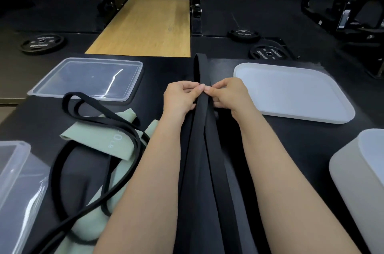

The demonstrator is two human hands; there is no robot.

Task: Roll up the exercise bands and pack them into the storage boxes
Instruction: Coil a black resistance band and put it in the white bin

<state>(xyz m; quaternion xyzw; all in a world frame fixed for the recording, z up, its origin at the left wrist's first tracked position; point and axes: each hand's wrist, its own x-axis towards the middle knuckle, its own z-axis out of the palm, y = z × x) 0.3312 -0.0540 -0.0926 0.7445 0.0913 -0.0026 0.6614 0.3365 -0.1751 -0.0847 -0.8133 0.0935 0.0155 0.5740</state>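
the wide black band (204,139) lies on the dark mat, its long axis running straight away from the person; the left hand (182,98) and right hand (227,96) both pinch it mid-length, equally near; its far end lies beyond them, so rolling probably begins there.

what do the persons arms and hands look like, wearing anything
Both forearms are bare as far as the view shows, with no sleeves in sight. The left hand and right hand wear no gloves, and no watch, bracelet or rings show. The visible nails look short and unpainted.
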